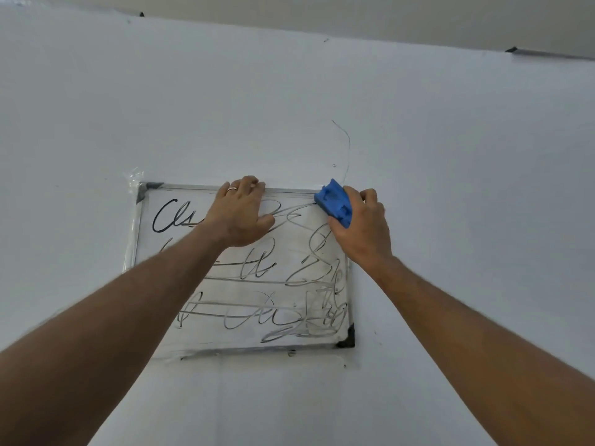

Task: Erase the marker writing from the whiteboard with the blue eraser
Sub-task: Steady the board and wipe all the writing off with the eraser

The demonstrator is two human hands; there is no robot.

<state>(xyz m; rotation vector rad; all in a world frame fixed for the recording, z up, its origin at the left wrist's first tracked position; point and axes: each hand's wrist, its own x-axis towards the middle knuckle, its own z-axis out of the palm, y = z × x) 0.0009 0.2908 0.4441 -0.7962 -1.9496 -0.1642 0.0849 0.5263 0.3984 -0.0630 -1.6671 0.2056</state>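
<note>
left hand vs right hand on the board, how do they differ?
The left hand lies flat and empty on the whiteboard at its top edge; the right hand holds the blue eraser at the top right corner. The left hand wears a ring; none shows on the right hand. Both reach up to the board's top edge.

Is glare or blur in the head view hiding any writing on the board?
Head view: sharp overall, soft even light; a grey sheen dulls the black marker writing across the white metal-framed whiteboard, darkest strokes top left; wide-angle bend curves the frame; the left hand covers some, the right hand grips the blue eraser.
</note>
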